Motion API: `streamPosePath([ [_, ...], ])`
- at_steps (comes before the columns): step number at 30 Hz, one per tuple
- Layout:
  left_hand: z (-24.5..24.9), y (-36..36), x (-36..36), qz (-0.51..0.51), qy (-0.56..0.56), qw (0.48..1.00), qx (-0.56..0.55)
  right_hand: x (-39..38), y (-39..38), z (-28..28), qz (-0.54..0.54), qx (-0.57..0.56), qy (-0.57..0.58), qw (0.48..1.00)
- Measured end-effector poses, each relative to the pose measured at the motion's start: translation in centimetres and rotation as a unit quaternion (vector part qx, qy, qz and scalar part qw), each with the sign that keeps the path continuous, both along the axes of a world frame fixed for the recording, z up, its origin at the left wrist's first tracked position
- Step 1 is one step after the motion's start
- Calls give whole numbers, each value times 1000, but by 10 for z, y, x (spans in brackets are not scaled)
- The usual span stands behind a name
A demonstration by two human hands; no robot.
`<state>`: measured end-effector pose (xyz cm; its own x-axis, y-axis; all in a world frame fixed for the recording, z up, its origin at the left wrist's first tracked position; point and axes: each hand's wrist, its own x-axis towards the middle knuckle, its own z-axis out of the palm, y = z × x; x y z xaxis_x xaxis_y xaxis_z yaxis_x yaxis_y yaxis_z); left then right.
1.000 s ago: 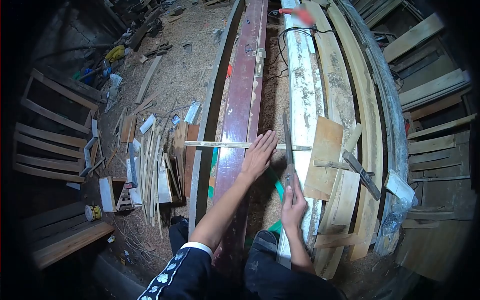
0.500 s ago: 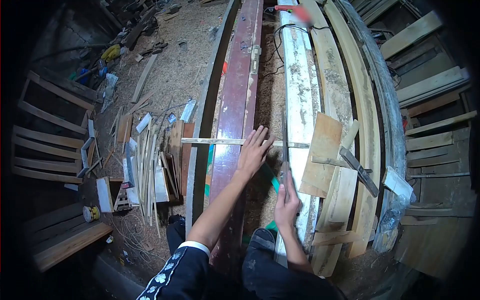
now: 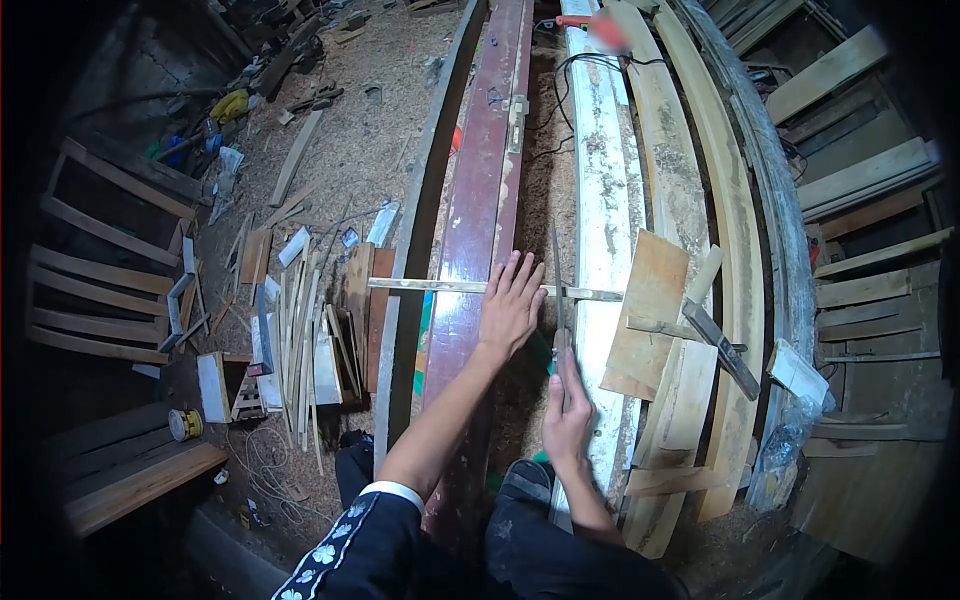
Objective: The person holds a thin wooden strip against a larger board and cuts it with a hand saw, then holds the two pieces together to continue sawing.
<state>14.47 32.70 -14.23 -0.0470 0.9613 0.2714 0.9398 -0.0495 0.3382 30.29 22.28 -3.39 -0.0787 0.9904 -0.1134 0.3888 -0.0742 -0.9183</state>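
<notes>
My left hand [image 3: 513,310] lies flat with its fingers stretched out, pressing on a thin wooden strip [image 3: 420,286]. The strip lies crosswise over a maroon painted beam [image 3: 468,235] and a white painted beam [image 3: 607,205], bridging the gap between them. My right hand [image 3: 568,412] is closed around the handle of a hand saw [image 3: 560,270]. Its narrow dark blade points away from me and crosses the strip just right of my left fingers, over the gap. Fine detail of the blade's edge cannot be made out.
On the right, a thin wooden board [image 3: 645,310] and a hand plane [image 3: 720,350] rest on planks. Loose strips [image 3: 300,350] and a grey beam [image 3: 415,260] are at left. A red power tool [image 3: 600,28] with a black cord lies at the far end. Shavings cover the floor.
My right hand and the saw have shifted slightly left, the blade now nearer my left fingers. My left hand stays flat on the strip. The whole view has shifted slightly.
</notes>
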Motion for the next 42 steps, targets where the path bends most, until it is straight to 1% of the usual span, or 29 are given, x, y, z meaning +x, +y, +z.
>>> streamPosePath([
  [2,1,1,-3,-7,-12,1000,-9,-2,8,-13,-2,11,15,1000],
  [5,3,5,-7,3,-70,996,-51,1,6,-17,5,12,11,1000],
  [6,2,2,-5,7,-70,996,-49,1,5,-16,8,14,12,1000],
  [8,-2,2,3,43,0,999,-10,0,5,-17,-7,21,19,1000],
  [9,-1,3,6,48,4,999,-6,-1,5,-15,-5,7,25,1000],
  [13,-3,1,7,38,-12,999,-20,-1,4,-7,7,-9,14,1000],
  [16,-3,4,8,57,-7,998,3,0,-2,-4,-9,-8,41,999],
  [18,-3,3,8,53,0,998,-18,3,-12,-1,2,7,21,1000],
  [21,-5,9,8,67,-14,998,-3,-5,2,2,2,-10,22,1000],
  [24,-3,9,7,63,-14,998,-8,-1,-5,-2,-9,-8,20,1000],
  [26,-4,12,4,66,-2,998,0,2,-6,-6,-1,15,4,1000],
  [28,-3,8,4,49,-5,999,-12,6,-2,-9,3,-2,1,1000],
  [32,0,8,4,46,-22,999,16,4,5,-7,11,-1,-3,1000],
  [33,2,10,2,48,-20,998,20,6,-4,-14,6,8,11,1000],
  [35,3,6,1,22,-30,999,-20,9,-8,-17,11,24,12,1000],
  [36,4,8,1,26,-31,999,-22,11,-9,-14,12,33,10,999],
  [37,4,9,1,28,-40,999,-15,12,-4,-13,5,7,18,1000],
  [40,2,5,4,27,-53,998,-3,7,9,-8,0,-6,40,999],
  [41,1,7,2,26,-55,998,8,9,5,-7,9,-3,9,1000],
  [42,1,7,1,27,-54,998,10,11,-1,-10,10,0,11,1000],
])
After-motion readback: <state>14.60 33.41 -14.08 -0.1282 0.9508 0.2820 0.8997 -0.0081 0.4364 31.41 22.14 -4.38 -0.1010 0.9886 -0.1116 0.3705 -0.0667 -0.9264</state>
